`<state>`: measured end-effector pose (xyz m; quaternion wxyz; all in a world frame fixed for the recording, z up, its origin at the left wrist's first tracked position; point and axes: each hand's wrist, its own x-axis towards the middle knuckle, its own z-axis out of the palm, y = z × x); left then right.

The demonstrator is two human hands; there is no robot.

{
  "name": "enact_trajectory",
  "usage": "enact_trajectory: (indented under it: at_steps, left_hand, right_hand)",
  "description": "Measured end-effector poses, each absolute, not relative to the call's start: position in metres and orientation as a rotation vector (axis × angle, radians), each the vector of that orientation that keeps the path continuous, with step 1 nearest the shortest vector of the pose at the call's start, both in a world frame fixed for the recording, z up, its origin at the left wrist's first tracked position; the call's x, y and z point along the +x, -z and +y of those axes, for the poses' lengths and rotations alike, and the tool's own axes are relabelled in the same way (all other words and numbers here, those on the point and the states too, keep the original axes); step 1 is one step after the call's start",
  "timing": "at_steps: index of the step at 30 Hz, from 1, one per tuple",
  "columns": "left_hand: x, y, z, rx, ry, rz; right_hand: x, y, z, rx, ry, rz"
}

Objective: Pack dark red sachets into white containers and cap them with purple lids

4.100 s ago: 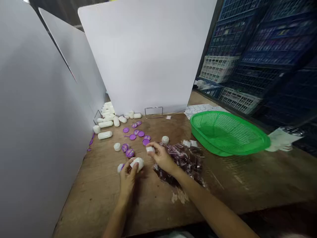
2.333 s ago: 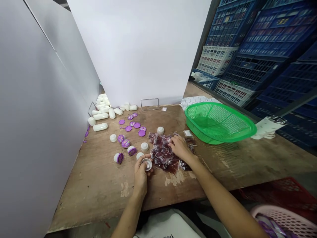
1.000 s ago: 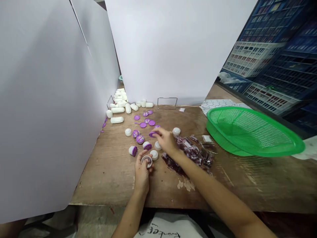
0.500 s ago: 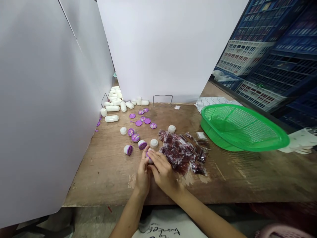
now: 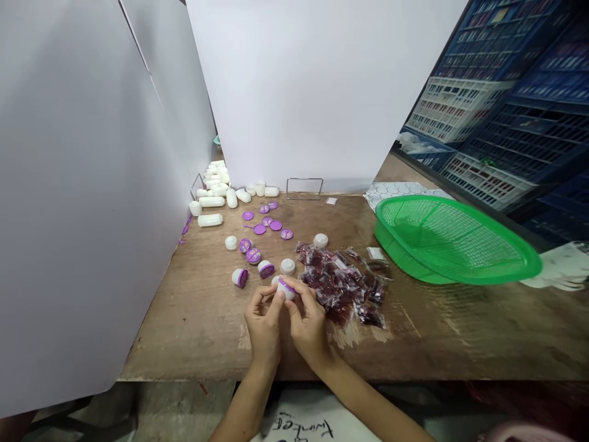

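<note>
Between both hands is a small white cup with a purple lid (image 5: 288, 292), tilted on its side. My left hand (image 5: 265, 319) pinches it from the left with thumb and fingers. My right hand (image 5: 307, 319) grips it from the right, fingers over the purple rim. Behind the hands a white cup (image 5: 288, 266) lies upside down. To the left are several lidded cups (image 5: 240, 278) with purple tops. A heap of dark red sachets (image 5: 340, 279) lies to the right of my right hand. Loose purple lids (image 5: 259, 229) are spread farther back.
A green basket (image 5: 455, 270) stands on the wooden table (image 5: 193, 344) at the right. Stacked white cups (image 5: 211, 201) lie at the back left. White panels (image 5: 299, 92) rise behind and to the left. Crates (image 5: 488, 123) are piled at the back right.
The cup has been turned in my hands, so its white side now shows toward me. My right hand has drawn back from lying over the lid to gripping the cup's side.
</note>
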<state>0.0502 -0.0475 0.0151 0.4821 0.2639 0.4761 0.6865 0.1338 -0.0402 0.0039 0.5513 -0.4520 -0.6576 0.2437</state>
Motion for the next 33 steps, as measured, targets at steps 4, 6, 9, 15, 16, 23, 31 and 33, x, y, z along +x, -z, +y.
enact_trajectory:
  at_steps: [4, 6, 9, 15, 16, 23, 31, 33]
  left_hand:
    - [0.049, -0.015, -0.046, 0.658, -1.684, 1.087]
    - [0.049, -0.015, -0.045, 0.614, -1.674, 1.064]
    - [0.048, -0.015, -0.043, 0.515, -1.638, 1.046]
    - [0.015, -0.004, -0.046, 0.734, -1.466, 1.121]
    - [0.007, 0.001, -0.047, 0.812, -1.422, 1.166]
    - [-0.027, 0.033, -0.045, 1.521, -1.354, 1.669]
    - [-0.012, 0.021, -0.05, 1.717, -1.559, 1.844]
    - [0.002, 0.009, -0.045, 1.605, -1.581, 1.674]
  right_hand:
    - [0.135, -0.005, -0.036, -1.041, -0.578, -1.536]
    - [0.135, -0.005, -0.034, -1.016, -0.561, -1.551]
    - [0.131, -0.003, -0.035, -1.021, -0.529, -1.551]
    - [0.124, -0.011, -0.036, -1.045, -0.628, -1.741]
    - [0.124, -0.016, -0.027, -1.058, -0.666, -1.774]
    - [0.153, -0.046, 0.11, -1.805, -0.565, -1.868]
    - [0.196, -0.039, 0.134, -1.8, -0.771, -1.605]
    - [0.181, -0.036, 0.101, -1.671, -0.893, -1.593]
